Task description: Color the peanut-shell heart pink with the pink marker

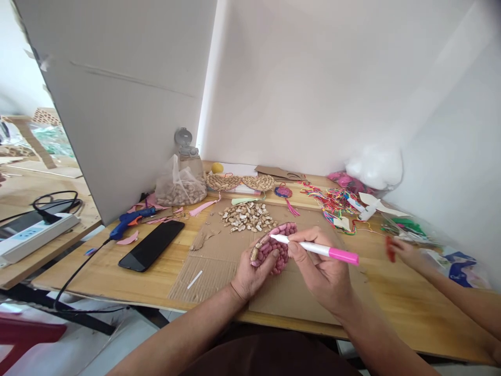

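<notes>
My left hand [254,274] is closed round a disc covered in peanut shells [278,265], its thumb pressed on the face. Most of the shells are coloured pink; those along the left edge keep their natural tan. In my right hand [324,266] is a white marker pen [313,247] with a pink end, held between thumb and fingers. The pen's tip points left and meets the shells near the disc's upper left, though exact contact is hard to make out. Beyond the disc, a pile of loose peanut shells [250,216] lies on the cardboard sheet [219,261].
A black phone [152,245] and a blue glue gun [131,222] with its cord lie at left. Behind stand a bag of peanuts [182,188] and two shell-covered discs [238,183]. Tangled coloured threads [332,201] spread at right, where another person's hand [409,254] holds something red.
</notes>
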`<act>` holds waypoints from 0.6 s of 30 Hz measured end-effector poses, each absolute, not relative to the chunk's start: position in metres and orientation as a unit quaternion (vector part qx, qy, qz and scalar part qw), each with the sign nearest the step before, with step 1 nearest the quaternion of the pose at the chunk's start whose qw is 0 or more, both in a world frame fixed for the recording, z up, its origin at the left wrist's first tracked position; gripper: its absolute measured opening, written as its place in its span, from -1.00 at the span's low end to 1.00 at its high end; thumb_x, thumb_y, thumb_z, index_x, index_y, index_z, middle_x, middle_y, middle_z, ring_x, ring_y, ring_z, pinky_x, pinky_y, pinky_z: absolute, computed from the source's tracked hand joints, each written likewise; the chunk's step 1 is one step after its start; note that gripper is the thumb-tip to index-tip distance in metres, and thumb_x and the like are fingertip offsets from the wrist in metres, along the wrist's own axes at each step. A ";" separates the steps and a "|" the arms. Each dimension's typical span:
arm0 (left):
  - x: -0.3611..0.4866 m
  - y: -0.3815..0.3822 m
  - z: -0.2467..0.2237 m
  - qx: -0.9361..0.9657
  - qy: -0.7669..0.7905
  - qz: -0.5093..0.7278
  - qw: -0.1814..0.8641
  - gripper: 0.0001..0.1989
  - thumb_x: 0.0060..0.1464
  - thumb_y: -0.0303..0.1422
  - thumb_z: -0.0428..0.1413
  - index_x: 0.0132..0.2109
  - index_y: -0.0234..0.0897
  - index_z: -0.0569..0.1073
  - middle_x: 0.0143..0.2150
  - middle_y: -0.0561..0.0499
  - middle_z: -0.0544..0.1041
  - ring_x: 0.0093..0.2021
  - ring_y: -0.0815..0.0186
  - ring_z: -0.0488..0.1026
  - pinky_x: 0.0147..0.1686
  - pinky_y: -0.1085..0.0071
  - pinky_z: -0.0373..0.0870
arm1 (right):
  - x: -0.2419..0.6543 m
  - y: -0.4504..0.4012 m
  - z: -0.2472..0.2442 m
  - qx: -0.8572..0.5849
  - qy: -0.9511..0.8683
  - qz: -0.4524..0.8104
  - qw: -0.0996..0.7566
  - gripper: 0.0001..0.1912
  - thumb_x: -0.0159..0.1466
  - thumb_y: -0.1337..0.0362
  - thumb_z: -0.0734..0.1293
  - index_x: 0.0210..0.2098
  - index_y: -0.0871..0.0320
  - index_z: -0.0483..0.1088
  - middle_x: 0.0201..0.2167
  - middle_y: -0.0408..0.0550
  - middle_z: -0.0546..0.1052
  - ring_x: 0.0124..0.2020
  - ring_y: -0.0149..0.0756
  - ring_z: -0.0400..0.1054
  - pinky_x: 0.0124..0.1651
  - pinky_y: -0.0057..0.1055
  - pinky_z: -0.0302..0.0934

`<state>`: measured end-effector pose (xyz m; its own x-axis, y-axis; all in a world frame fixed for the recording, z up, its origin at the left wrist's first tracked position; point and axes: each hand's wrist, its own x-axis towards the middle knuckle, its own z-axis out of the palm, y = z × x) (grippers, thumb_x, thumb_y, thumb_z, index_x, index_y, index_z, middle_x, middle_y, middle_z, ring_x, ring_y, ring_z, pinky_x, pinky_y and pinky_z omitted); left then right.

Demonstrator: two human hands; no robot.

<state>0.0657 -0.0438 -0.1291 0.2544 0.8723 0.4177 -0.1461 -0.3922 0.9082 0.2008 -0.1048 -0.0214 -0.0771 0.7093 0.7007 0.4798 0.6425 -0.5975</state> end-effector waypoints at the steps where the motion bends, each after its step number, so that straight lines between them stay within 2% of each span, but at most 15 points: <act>1: 0.066 -0.044 -0.129 0.637 0.285 0.540 0.471 -0.68 0.27 -0.13 0.11 0.02 -0.23 0.53 -0.46 -0.01 0.60 -0.28 0.15 0.63 -0.23 0.21 0.63 | 0.202 -0.106 -0.022 -0.413 -0.727 0.102 0.539 -0.93 0.38 0.33 0.29 -0.17 0.09 0.42 -0.36 -0.13 0.46 -0.38 -0.35 0.34 -0.33 -0.42 0.26; 5: 0.066 -0.045 -0.127 0.636 0.289 0.540 0.470 -0.68 0.27 -0.12 0.11 0.02 -0.20 0.54 -0.45 -0.01 0.62 -0.25 0.14 0.64 -0.19 0.18 0.63 | 0.206 -0.111 -0.024 -0.426 -0.723 0.150 0.523 -0.93 0.38 0.27 0.29 -0.23 0.11 0.42 -0.47 -0.18 0.43 -0.49 -0.39 0.29 -0.44 -0.46 0.21; 8: 0.067 -0.044 -0.124 0.628 0.279 0.547 0.478 -0.66 0.26 -0.14 0.13 0.06 -0.21 0.53 -0.25 -0.09 0.67 -0.10 0.11 0.62 -0.02 0.12 0.58 | 0.205 -0.114 -0.026 -0.441 -0.704 0.187 0.524 -0.86 0.39 0.24 0.28 -0.30 0.12 0.39 -0.51 -0.18 0.45 -0.55 -0.41 0.29 -0.48 -0.47 0.21; 12: 0.068 -0.043 -0.124 0.612 0.238 0.563 0.502 -0.60 0.25 -0.18 0.14 0.15 -0.26 0.49 0.00 -0.17 0.63 0.09 0.09 0.54 0.21 0.06 0.42 | 0.199 -0.119 -0.030 -0.436 -0.697 0.219 0.526 -0.93 0.35 0.27 0.31 -0.16 0.07 0.36 -0.45 -0.15 0.52 -0.49 -0.33 0.42 -0.47 -0.44 0.27; 18: 0.068 -0.040 -0.131 0.600 0.224 0.577 0.507 -0.54 0.18 -0.18 0.20 0.18 -0.24 0.46 0.05 -0.15 0.60 0.16 0.09 0.50 0.25 0.10 0.38 | 0.191 -0.119 -0.036 -0.421 -0.750 0.118 0.497 -0.82 0.23 0.38 0.38 -0.23 -0.01 0.36 -0.36 -0.12 0.52 -0.38 -0.22 0.48 -0.31 -0.31 0.37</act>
<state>0.0684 -0.0398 -0.1314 0.2344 0.8541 0.4642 -0.3155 -0.3848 0.8674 0.1914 -0.1186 -0.0355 -0.1517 0.7486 0.6454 0.5133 0.6177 -0.5958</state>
